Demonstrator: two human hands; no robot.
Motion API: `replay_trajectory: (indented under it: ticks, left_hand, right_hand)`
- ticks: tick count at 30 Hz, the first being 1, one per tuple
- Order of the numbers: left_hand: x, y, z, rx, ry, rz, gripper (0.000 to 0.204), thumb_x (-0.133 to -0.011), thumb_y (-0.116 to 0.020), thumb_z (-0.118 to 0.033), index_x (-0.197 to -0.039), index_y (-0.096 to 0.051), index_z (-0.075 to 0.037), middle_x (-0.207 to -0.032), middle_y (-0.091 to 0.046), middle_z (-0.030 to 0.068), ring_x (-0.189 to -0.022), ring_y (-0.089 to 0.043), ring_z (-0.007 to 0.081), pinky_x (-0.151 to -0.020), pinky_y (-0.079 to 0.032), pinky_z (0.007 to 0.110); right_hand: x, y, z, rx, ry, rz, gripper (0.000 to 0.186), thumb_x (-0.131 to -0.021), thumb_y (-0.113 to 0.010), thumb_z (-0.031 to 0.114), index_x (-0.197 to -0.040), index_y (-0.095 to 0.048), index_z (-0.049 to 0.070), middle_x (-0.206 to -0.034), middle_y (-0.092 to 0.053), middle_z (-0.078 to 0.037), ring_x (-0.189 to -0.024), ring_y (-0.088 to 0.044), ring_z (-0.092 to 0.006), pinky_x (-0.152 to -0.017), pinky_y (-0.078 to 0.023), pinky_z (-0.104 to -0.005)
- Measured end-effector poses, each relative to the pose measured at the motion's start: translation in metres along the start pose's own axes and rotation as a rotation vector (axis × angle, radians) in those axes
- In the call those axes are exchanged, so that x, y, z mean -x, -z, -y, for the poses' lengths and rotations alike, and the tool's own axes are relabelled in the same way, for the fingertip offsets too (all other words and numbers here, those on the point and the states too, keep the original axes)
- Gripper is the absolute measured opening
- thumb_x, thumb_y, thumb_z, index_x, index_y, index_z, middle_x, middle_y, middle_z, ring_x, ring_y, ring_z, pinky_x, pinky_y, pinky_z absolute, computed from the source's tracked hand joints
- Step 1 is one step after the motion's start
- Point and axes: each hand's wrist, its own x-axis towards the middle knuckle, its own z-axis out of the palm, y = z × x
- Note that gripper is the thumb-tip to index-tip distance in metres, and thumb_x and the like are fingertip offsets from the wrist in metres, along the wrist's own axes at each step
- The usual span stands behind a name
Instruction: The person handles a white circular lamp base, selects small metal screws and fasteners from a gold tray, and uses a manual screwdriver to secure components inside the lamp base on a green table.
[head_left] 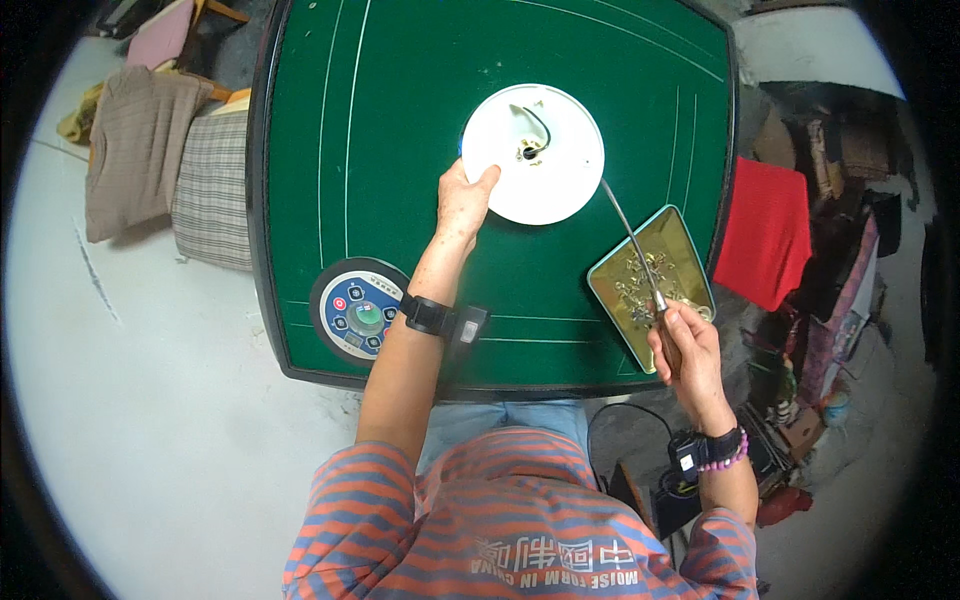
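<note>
My left hand (pixel 463 203) grips the left edge of a white round disc-shaped fixture (pixel 537 200), thumb on top and fingers hidden under it. A dark wire (pixel 541 128) curves out of a hole near its middle, with small metal bits beside the hole. In my right hand (pixel 694 362), closed round its brown handle, is a long thin-shafted screwdriver (pixel 626 226). Its tip points up toward the disc's right rim; whether they touch I cannot tell. Beneath the shaft lies a shallow tray (pixel 668 236) with a light rim, strewn with several small screws (pixel 640 285).
Both hands work over a green felt table (pixel 400 150) with a raised dark edge. A round control panel (pixel 345 318) with buttons is set in its near left corner. Cushioned chairs (pixel 212 185) stand to the left; a red seat (pixel 768 235) and piled household items are at the right.
</note>
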Motion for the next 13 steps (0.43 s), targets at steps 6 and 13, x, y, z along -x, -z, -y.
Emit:
replay_trajectory:
  ticks: [6, 13]
  left_hand:
    - [0.003, 0.001, -0.006, 0.144, 0.047, -0.036, 0.032, -0.09, -0.061, 0.0, -0.122, -0.061, 0.006, -0.115, -0.069, 0.0129, -0.099, -0.067, 0.0185, -0.087, -0.053, 0.03]
    - [0.006, -0.007, -0.011, 0.112, 0.063, -0.083, 0.035, -0.091, -0.061, 0.0, -0.125, -0.059, 0.006, -0.12, -0.067, 0.0145, -0.105, -0.066, 0.02, -0.091, -0.052, 0.031]
  right_hand:
    - [-0.002, 0.025, -0.02, -0.1, 0.028, -0.007, 0.031, -0.105, -0.05, 0.025, -0.12, -0.06, 0.0, -0.069, -0.058, -0.005, -0.042, -0.044, -0.0066, -0.038, -0.03, -0.0206]
    - [-0.007, 0.05, -0.04, -0.197, 0.039, 0.001, 0.034, -0.104, -0.051, 0.026, -0.125, -0.058, 0.0, -0.07, -0.059, -0.006, -0.042, -0.045, -0.0076, -0.039, -0.032, -0.0198]
